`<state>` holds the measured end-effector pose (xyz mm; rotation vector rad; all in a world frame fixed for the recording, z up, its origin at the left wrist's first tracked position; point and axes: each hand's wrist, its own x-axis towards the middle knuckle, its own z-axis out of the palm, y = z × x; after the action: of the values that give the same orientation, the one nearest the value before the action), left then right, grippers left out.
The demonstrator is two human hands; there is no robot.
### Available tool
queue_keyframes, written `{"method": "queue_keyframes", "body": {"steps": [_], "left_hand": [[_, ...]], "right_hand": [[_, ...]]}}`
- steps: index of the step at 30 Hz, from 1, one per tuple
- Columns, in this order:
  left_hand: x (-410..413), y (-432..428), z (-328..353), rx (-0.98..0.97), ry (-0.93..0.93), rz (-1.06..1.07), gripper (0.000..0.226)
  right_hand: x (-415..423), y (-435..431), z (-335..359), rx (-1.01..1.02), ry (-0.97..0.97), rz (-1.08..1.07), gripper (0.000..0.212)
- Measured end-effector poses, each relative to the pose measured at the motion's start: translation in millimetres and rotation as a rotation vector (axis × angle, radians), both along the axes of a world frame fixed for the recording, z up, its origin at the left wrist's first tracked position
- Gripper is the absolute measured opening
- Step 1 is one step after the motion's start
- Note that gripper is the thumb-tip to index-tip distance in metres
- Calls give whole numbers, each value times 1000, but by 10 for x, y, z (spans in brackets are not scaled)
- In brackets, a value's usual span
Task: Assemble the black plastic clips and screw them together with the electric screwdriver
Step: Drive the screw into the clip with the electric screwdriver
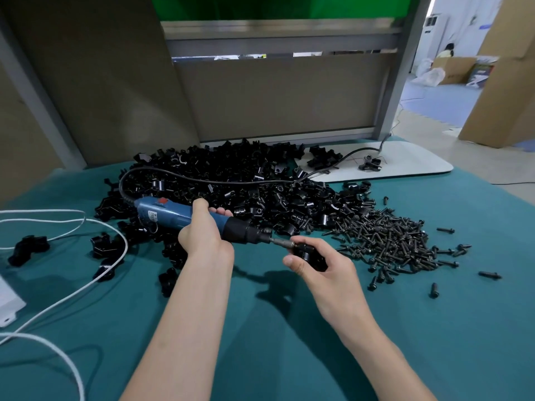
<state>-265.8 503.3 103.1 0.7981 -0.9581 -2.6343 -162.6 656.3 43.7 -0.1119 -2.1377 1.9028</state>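
Observation:
My left hand (202, 235) grips the blue electric screwdriver (170, 215), which lies nearly level and points right. Its metal bit (279, 242) meets a black plastic clip (311, 257) that my right hand (321, 270) holds above the teal cloth, thumb in front and fingers curled round it. Behind the tool spreads a large heap of loose black clips (231, 183). A pile of black screws (388, 238) lies to the right of my right hand.
The screwdriver's black cord (202, 176) loops over the heap toward a white board (390, 163) at the back right. A white cable (86, 241) curls across the cloth at left, near several assembled clips (27, 248). Grey partition panels (275, 96) stand behind.

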Motion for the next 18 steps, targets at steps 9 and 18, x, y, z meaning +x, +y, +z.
{"method": "queue_keyframes", "body": {"steps": [9, 18], "left_hand": [[23, 29, 24, -20, -4, -3, 15], [31, 35, 8, -26, -4, -10, 14]], "right_hand": [[0, 3, 13, 1, -11, -1, 27], [9, 6, 20, -4, -33, 4, 21]]}}
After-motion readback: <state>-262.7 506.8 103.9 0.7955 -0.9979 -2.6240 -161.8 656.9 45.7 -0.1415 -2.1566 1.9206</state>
